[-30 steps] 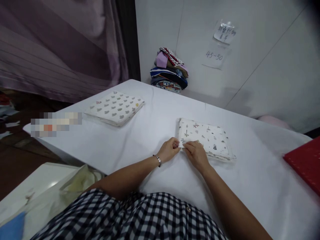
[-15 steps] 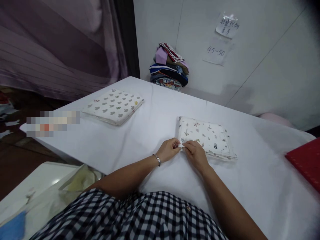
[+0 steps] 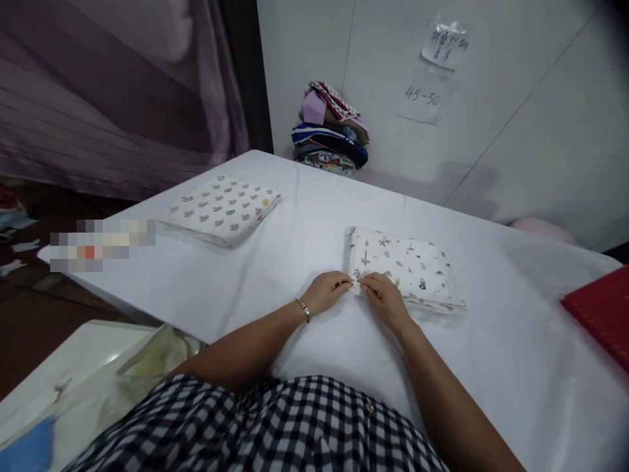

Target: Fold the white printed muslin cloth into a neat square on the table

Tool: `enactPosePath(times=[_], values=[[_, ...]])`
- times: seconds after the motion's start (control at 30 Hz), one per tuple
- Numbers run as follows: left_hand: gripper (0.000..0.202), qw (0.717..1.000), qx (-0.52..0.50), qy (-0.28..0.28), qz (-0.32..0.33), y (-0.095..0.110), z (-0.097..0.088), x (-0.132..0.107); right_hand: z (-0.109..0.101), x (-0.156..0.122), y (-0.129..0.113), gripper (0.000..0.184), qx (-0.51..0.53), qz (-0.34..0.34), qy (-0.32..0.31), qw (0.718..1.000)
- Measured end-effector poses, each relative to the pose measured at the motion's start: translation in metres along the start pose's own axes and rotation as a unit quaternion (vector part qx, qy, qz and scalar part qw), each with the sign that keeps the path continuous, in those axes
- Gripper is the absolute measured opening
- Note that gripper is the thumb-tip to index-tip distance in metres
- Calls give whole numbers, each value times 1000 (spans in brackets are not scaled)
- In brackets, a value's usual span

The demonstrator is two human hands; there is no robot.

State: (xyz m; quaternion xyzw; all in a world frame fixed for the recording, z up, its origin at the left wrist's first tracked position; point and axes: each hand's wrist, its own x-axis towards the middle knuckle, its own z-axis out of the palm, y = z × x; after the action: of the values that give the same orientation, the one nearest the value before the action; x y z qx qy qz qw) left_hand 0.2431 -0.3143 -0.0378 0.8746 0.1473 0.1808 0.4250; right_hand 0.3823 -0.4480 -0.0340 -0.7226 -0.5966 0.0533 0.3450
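A folded white cloth [image 3: 410,265] with small grey and brown prints lies on the white-covered table [image 3: 295,314] in front of me. My left hand [image 3: 328,290], with a bracelet at its wrist, pinches the near left corner of this cloth. Close beside it, my right hand [image 3: 386,298] pinches the near edge of the same corner. The fingertips of both hands almost meet there. Farther left lies a second folded white cloth [image 3: 223,208] with grey mushroom-like shapes, touched by neither hand.
Folded textiles [image 3: 330,131] are piled by the wall beyond the table's far edge. Something red [image 3: 602,314] lies at the right edge. At lower left stands a white surface [image 3: 78,354] with a clear container [image 3: 160,354]. A purple curtain [image 3: 122,85] hangs at the left.
Both hands stay at the cloth's near left corner, and its edge now shows slightly lifted between the fingertips. The view has shifted slightly.
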Motion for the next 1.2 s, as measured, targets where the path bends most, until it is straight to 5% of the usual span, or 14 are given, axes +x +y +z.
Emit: enactPosePath(times=[0.3,1.2], values=[[23,1000,5,-1,-4,1,1,0,6,-13,-11,15,-57,-64,112,990],[21,1000,-30,4,-3,1,3,0,22,-11,-11,18,-146,-92,104,979]])
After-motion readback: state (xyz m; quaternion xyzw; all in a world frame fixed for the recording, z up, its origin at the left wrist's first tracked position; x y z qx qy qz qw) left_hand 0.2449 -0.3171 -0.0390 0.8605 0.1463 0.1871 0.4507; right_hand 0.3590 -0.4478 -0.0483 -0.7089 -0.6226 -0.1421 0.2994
